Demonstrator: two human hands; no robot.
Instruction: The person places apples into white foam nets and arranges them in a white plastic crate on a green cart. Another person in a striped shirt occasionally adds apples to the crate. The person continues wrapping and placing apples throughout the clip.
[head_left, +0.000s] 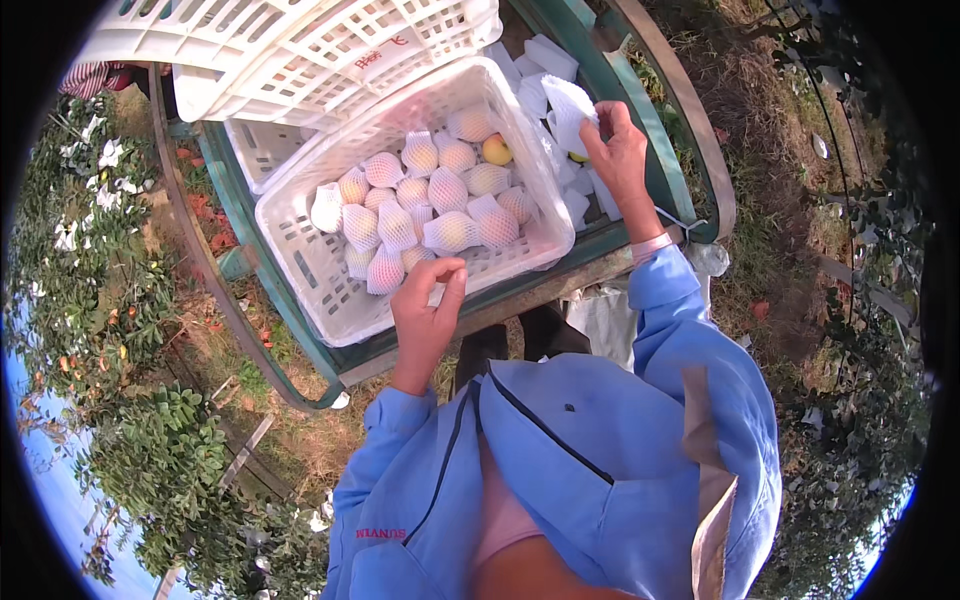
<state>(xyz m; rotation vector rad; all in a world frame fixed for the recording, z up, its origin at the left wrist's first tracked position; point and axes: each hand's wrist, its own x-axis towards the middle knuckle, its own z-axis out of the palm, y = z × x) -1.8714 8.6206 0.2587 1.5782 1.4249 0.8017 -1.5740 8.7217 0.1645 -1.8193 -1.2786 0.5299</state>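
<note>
A white plastic crate, lined with clear film, holds several round fruits in white foam net sleeves. One bare yellow-red fruit lies at the right of the group. My right hand pinches a white foam net sleeve beyond the crate's right side. Under it a bit of something yellow-green shows, mostly hidden. My left hand hovers by the crate's front edge, palm side up to the thumb, fingers curled. A small gap parts its thumb and forefinger, with nothing visible between them.
White stacked crates tilt behind the filled one. More foam sleeves lie loose to its right. All rest on a green metal cart with curved side rails. Leafy trees flank the grassy ground; part of another person shows at upper left.
</note>
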